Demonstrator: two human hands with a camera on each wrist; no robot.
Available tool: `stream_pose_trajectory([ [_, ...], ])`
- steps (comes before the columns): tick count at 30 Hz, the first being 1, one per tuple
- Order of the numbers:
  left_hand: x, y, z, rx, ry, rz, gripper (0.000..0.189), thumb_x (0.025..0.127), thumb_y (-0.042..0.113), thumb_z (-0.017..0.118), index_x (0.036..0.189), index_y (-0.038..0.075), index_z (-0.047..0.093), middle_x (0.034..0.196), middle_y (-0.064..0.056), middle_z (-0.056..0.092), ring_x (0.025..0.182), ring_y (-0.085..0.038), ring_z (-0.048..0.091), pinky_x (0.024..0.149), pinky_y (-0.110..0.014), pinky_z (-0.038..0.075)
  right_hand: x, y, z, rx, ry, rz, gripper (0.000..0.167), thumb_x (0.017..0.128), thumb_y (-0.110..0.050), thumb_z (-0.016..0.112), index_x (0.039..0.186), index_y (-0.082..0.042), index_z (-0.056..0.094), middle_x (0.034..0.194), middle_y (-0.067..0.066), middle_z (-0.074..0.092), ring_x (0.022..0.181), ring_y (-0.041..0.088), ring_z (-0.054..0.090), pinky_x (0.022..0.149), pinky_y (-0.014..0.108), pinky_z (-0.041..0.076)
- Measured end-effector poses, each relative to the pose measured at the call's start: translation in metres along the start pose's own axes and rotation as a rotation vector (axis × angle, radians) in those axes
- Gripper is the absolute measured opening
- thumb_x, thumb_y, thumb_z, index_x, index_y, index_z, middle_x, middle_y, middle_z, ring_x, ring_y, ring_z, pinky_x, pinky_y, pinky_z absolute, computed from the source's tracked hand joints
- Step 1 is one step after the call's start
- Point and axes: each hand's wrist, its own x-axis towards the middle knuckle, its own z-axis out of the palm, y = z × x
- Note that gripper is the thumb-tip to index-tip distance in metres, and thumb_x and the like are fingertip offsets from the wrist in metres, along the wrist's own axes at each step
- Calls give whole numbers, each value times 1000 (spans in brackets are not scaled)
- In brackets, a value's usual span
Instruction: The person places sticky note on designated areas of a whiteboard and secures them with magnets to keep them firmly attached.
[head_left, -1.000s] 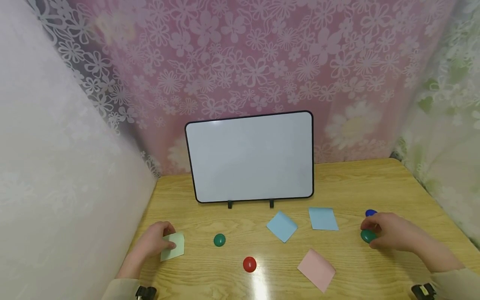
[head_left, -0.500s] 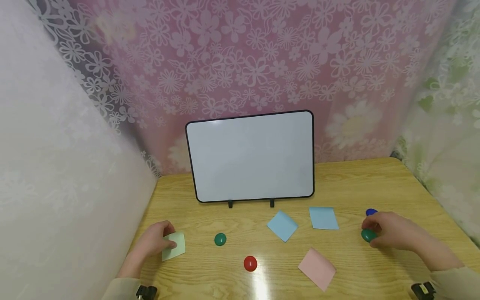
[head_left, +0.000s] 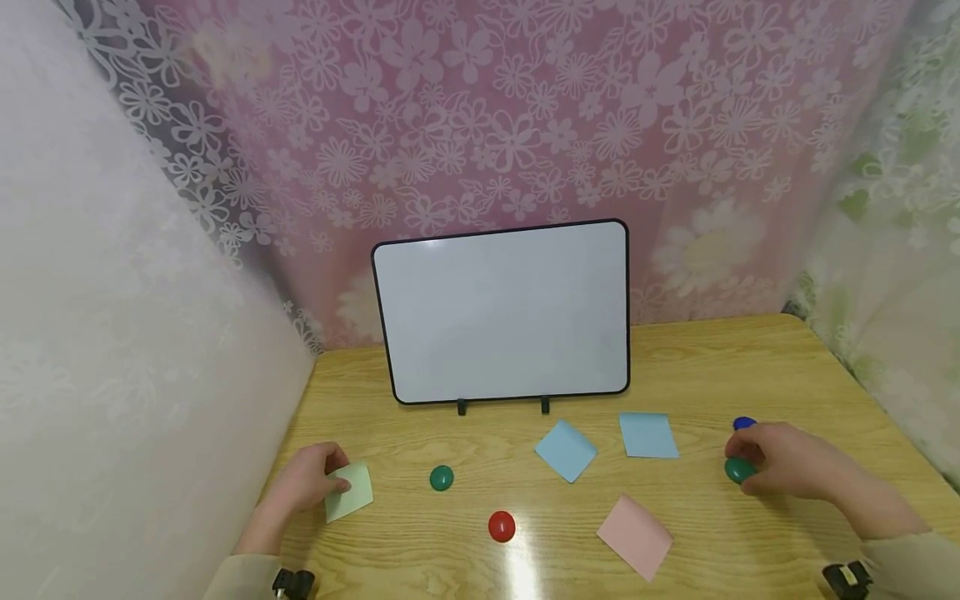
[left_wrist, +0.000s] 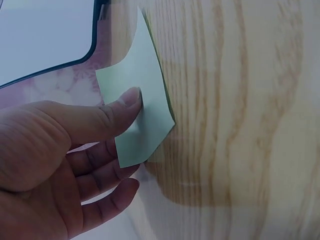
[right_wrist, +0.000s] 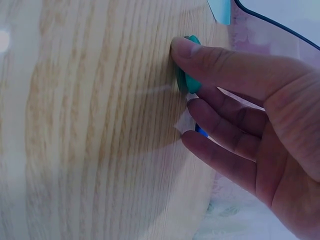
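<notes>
My left hand [head_left: 300,481] pinches a pale green sticky note [head_left: 358,493] at the table's left side. In the left wrist view the thumb lies across the curved note [left_wrist: 150,95], with fingers behind it. Over on the right, my right hand [head_left: 798,465] holds a green round magnet [head_left: 739,472] between thumb and fingers, at the tabletop. The right wrist view shows this magnet [right_wrist: 193,80] edge-on under the thumb, its far side partly hidden. Just behind that hand lies a blue round magnet [head_left: 744,422], partly covered by the fingers.
A black-framed whiteboard [head_left: 502,312] stands upright at the back on two small black feet. Two blue sticky notes [head_left: 566,451] and a pink one [head_left: 636,536] lie on the wooden table [head_left: 420,558]. Another green magnet [head_left: 442,477] and a red magnet [head_left: 502,526] sit left of centre.
</notes>
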Motion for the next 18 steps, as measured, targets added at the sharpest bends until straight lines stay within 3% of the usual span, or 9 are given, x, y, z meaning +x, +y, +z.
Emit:
stream_pose_trajectory([
  [18,-1,-2,-3,-25,19,10,15,91,4,84,92,9,69,83,2,63,76,-16,55,67,-34,48,-4,2,-3,15,-9,-46,38,83,-26,93,110,-9,73,103,-6,70,88,8,67,74,30,57],
])
